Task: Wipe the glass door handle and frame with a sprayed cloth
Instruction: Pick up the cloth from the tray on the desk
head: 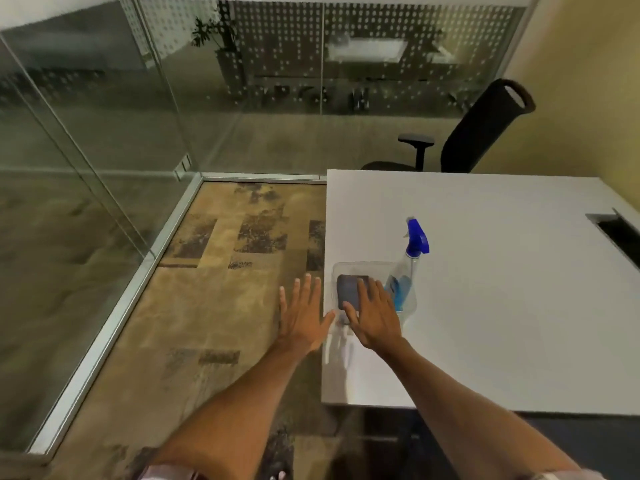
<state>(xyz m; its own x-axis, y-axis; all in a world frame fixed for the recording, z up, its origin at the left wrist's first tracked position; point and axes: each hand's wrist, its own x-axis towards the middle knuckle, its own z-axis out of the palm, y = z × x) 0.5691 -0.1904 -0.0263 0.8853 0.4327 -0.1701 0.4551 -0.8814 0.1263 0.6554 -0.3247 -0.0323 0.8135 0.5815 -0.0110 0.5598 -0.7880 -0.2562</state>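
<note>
The fingers of the right hand are spread flat and laid over the near right part of a dark folded cloth; nothing is gripped. The cloth is seen lying in a clear plastic tray at the left edge of the white counter, its long axis running away from the person. The left hand is held open beside the counter edge, over the carpet, empty. A blue-topped spray bottle is propped at the tray's right side, nozzle pointing left. Glass partitions are seen beyond.
</note>
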